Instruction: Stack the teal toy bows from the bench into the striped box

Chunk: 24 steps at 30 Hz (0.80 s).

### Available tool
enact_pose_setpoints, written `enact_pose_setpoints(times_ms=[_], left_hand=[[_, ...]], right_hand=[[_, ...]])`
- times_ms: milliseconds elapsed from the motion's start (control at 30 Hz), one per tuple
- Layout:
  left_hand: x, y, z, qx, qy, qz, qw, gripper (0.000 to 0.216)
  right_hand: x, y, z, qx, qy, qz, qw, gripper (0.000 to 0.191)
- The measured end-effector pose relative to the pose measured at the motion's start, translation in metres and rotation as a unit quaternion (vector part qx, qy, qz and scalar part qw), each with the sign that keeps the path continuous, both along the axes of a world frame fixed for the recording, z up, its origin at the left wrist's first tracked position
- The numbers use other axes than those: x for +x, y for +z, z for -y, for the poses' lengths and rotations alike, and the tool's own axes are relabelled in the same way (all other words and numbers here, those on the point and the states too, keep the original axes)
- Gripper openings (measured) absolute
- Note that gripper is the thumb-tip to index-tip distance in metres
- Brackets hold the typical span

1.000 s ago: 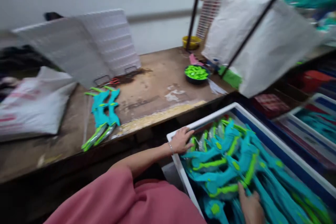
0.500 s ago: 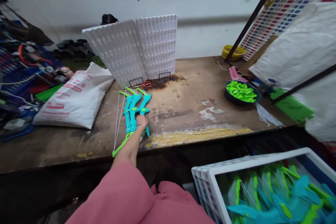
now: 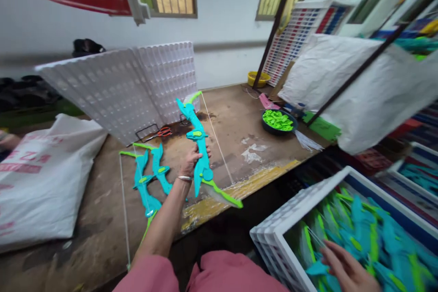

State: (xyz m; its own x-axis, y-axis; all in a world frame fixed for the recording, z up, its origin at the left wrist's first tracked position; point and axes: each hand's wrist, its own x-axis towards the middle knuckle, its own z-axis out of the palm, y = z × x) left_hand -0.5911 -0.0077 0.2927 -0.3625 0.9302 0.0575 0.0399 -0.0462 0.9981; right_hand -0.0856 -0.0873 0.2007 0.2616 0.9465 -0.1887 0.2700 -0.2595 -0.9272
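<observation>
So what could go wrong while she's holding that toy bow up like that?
The left hand grips the raised bow by its middle only; its string could snag the two bows on the table. The right hand reaches into the crate, where strings might tangle.

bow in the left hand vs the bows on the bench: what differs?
The held bow is lifted off the table, gripped at its middle by the left hand; the bench bows lie flat on the wooden table, untouched. The held bow is single; the bench bows are side by side. All share teal bodies, green tips and white strings.
</observation>
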Motion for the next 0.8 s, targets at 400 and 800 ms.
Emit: enact_pose_setpoints(times_ms=[400, 800], left_hand=[[0.224, 0.006, 0.017, 0.149, -0.156, 0.301, 0.929, 0.051], [0.271, -0.002, 0.029, 0.121, -0.202, 0.257, 0.937, 0.049]], right_hand=[[-0.159, 0.047, 0.004, 0.054, 0.029, -0.486, 0.872, 0.051], [-0.099, 0.031, -0.012, 0.101, 0.040, -0.354, 0.929, 0.039]])
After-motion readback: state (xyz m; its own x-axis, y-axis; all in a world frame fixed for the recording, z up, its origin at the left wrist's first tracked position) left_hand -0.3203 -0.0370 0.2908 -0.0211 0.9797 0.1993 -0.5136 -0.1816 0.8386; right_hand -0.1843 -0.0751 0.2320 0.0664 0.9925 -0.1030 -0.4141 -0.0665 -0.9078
